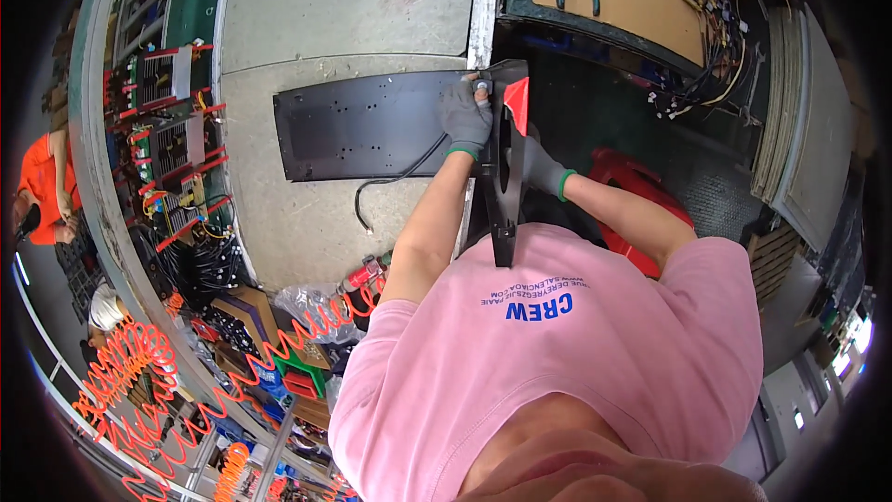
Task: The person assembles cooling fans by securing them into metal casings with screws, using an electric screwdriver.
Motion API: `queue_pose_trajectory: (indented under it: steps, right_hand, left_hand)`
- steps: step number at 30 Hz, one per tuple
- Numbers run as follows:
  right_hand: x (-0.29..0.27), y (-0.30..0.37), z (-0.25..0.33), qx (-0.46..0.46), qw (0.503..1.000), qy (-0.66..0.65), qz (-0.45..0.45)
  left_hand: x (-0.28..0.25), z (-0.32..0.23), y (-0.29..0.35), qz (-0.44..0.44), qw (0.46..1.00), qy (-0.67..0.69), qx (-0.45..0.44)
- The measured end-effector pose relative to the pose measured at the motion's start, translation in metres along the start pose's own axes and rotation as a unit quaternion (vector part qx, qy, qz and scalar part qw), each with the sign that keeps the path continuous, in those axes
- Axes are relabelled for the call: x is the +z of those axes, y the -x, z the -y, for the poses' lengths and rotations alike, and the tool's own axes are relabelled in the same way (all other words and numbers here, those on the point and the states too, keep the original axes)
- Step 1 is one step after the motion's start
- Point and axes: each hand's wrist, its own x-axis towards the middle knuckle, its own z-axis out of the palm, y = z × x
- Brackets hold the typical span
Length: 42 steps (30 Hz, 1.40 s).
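Black panel (362,125) on the surface (307,232); left hand (466,118) curled by its upright end (505,228), right hand (542,167) half-hidden; cannot tell either grip.

Right grip (544,167), fingers hidden behind the black metal bracket (514,172).

The light is fairly bright and even on the grey worktop (325,232) and the pink shirt (446,400); the black panel (358,121) gives back a faint bluish sheen; the recess (585,93) beside the worktop lies in deep shadow; white patches (862,333) at the lower right are overexposed; the centre is rather sharp; toward the blackened rim, the metal frame (90,130) bends and details become soft.
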Motion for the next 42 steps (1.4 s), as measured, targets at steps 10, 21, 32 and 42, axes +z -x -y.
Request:
queue_pose_trajectory:
  steps: [10,21,32,42]
  right_hand:
    - [0.049,-0.063,-0.064,0.017,0.975,-0.118,-0.188]
    - [0.004,0.019,-0.101,0.135,0.917,-0.146,-0.346]
    - [-0.268,-0.010,-0.024,0.211,0.794,0.227,-0.523]
    - [-0.096,-0.044,-0.009,0.013,0.918,-0.362,-0.159]
  left_hand:
    - [0.000,0.001,0.000,0.004,1.000,-0.019,-0.005]
    - [0.007,-0.011,-0.004,0.040,0.999,0.010,-0.033]
    - [0.002,0.007,0.003,0.048,0.997,0.012,-0.052]
    - [-0.011,0.017,0.020,0.040,0.996,0.073,-0.042]
